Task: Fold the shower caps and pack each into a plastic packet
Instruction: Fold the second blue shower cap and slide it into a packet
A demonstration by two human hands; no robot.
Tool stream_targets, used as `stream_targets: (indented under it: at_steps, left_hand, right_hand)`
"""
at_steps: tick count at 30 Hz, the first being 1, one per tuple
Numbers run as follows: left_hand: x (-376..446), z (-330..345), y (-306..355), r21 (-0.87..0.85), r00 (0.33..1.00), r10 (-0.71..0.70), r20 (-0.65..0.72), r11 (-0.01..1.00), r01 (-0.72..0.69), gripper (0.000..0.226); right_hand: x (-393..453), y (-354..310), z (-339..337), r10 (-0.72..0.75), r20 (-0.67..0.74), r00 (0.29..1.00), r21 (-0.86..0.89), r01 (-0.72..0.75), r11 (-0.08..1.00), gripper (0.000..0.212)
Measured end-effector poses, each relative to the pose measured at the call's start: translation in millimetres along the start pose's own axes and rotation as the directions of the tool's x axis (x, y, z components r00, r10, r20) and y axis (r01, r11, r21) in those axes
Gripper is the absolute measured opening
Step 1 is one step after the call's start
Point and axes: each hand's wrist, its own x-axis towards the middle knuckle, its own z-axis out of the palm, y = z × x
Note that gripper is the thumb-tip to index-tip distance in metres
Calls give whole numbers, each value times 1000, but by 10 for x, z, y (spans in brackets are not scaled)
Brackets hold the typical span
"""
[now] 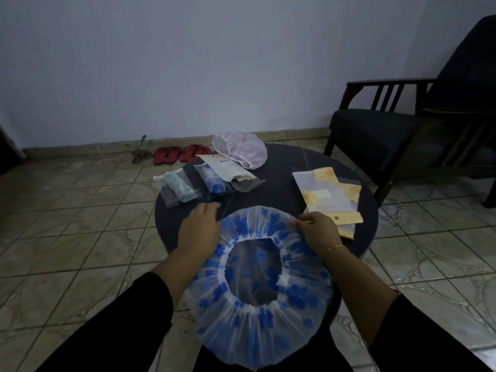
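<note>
Blue cap (257, 312) lies spread, opening up, over the table's (281, 189) near edge between both hands. Left hand (200, 228), blurred, fingers relaxed, rests on its far-left rim; right hand (316, 229) pinches its far-right rim.

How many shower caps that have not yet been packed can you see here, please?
2: the blue-flowered shower cap spread open at the near table edge, held by both hands, and the pink shower cap lying at the far edge. Others may be hidden.
</note>
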Motion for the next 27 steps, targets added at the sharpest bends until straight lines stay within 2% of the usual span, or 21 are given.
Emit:
stream_targets:
  at_steps: [2,4,5,7,8,11,15,20,22,24,25,27]
  left_hand:
    - [-32,-8,52,12,949,310,-66,951,-310,45]
    - [-72,-35,171,2,875,483,34,875,-484,45]
    - [-83,-27,226,-6,857,498,135,865,-502,44]
    - [-77,3,264,23,841,411,352,895,-446,44]
    - [-68,13,253,52,842,357,404,910,-411,44]
    - [-63,-42,218,120,886,269,377,935,-335,43]
    - [-15,-232,262,254,900,92,425,943,-216,48]
    - [5,-355,301,363,944,-30,329,927,-98,46]
    - [4,-314,282,307,982,17,186,949,-75,42]
    - [17,-227,285,118,998,15,56,993,-21,39]
    - [37,-196,293,14,996,-42,72,999,41,43]
    - [88,-146,296,-119,959,-155,237,975,187,47]
  right_hand:
    - [-15,-22,-4,-13,15,1000,-12,13,1000,36]
    - [-24,-42,-5,-19,22,1000,-15,19,1000,36]
    - [-34,-53,-8,-16,30,999,-13,16,1000,37]
    - [-54,-71,-20,-19,44,999,-19,20,1000,39]
    - [-58,-71,-33,-23,43,999,-28,24,999,40]
    - [-70,-64,-102,-2,43,999,-60,5,998,50]
    - [-66,-70,-199,82,151,985,-135,-62,989,63]
    - [-89,-108,-238,118,209,971,-183,-79,980,43]
    - [-104,-148,-225,79,219,972,-169,-42,985,32]
    - [-119,-160,-201,42,219,975,-128,-14,992,29]
    - [-128,-156,-189,27,211,977,-102,-6,995,29]
    - [-132,-133,-171,2,185,983,-68,11,998,28]
